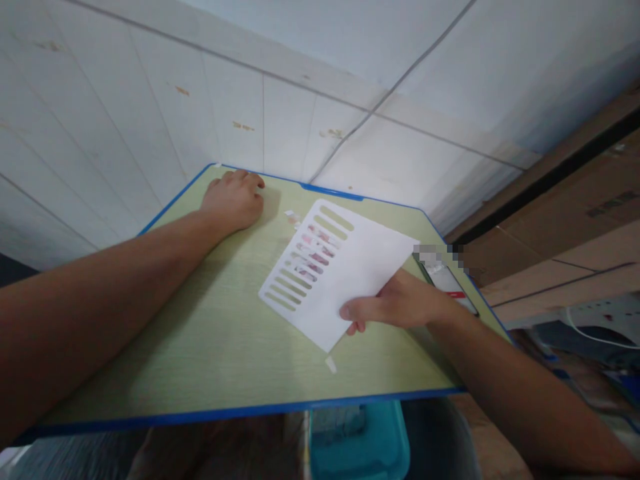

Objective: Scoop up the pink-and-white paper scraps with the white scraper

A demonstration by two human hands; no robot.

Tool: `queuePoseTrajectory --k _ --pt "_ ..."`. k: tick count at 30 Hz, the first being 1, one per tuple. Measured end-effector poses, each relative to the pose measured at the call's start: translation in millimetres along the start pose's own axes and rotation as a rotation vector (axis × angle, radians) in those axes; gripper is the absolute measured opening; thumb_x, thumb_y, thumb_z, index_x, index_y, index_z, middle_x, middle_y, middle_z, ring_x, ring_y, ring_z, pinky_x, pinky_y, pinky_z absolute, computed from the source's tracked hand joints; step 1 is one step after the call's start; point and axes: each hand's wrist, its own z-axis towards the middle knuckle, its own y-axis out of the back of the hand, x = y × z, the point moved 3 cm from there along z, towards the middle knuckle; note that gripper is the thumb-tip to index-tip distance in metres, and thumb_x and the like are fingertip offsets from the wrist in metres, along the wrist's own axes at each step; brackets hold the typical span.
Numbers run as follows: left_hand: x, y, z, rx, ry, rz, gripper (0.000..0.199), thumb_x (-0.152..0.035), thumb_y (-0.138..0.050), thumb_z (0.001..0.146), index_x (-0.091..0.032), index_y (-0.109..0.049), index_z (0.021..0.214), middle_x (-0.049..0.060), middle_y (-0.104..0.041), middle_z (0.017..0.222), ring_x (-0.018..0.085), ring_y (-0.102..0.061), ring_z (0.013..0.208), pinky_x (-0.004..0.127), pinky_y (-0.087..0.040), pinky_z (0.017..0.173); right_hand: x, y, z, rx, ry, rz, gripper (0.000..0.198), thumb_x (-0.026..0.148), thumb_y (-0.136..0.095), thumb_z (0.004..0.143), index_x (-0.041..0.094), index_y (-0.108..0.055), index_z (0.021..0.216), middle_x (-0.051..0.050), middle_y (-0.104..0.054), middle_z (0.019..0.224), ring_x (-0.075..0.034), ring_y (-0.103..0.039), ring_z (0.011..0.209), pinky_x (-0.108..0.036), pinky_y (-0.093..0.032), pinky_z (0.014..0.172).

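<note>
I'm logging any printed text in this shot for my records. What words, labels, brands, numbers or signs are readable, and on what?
Readable text: none.
Cardboard at the right: dark print, too blurred to read.
Flat item with a red stripe, on the tabletop: partly pixelated, no legible lettering.
White slotted card in the right hand: no lettering visible.

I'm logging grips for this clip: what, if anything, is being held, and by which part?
The right hand holds the white slotted card by the edge opposite its slots, thumb on top. Nothing shows in the left hand.
</note>
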Motion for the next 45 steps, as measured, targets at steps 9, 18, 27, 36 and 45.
queuePoseTrajectory --k 9,18,27,36,45 --pt "3 -2 1 -0.019 -0.016 -0.041 0.066 -0.039 -0.067 0.096 -0.037 -0.081 0.160 0.016 -0.080 0.168 0.051 -0.061 0.171 0.075 -0.048 0.140 -2 -4 -4 0.113 -0.064 0.035 0.018 0.028 -0.098 0.091 0.017 -0.086 0.099 -0.005 -0.088 0.086 -0.017 -0.079 0.068 -0.023 -0.067 0.061" --pt "4 -3 3 -0.017 -0.010 -0.009 0.061 -0.038 -0.064 0.100 -0.035 -0.081 0.158 0.016 -0.080 0.164 0.049 -0.063 0.169 0.071 -0.050 0.141 -5 -11 -7 0.232 -0.130 0.014 0.019 0.032 -0.097 0.093 0.017 -0.085 0.097 -0.003 -0.086 0.084 -0.016 -0.078 0.069 -0.024 -0.067 0.064" --pt "-4 2 -2 0.000 0.008 0.009 0.057 -0.036 -0.057 0.109 -0.027 -0.081 0.159 0.017 -0.074 0.176 0.045 -0.060 0.170 0.071 -0.048 0.144 1 -14 -9 0.296 -0.085 0.042 0.021 0.036 -0.097 0.102 0.018 -0.085 0.102 -0.003 -0.087 0.084 -0.016 -0.080 0.069 -0.023 -0.069 0.065" --pt "2 -2 0 -0.039 -0.010 0.030 0.055 -0.034 -0.059 0.106 -0.032 -0.084 0.156 0.014 -0.082 0.165 0.044 -0.067 0.164 0.063 -0.055 0.136 -5 53 7 -0.473 0.135 0.029 0.026 0.041 -0.091 0.092 0.020 -0.083 0.079 -0.008 -0.082 0.068 -0.022 -0.072 0.054 -0.032 -0.064 0.053" --pt "8 5 1 -0.094 0.072 0.065 0.058 -0.019 -0.053 0.111 -0.018 -0.086 0.159 0.022 -0.081 0.170 0.044 -0.072 0.163 0.064 -0.060 0.136 -23 106 12 -0.949 -0.113 -0.118 0.020 0.039 -0.074 0.068 0.023 -0.073 0.056 -0.012 -0.073 0.052 -0.019 -0.060 0.041 -0.029 -0.050 0.041"
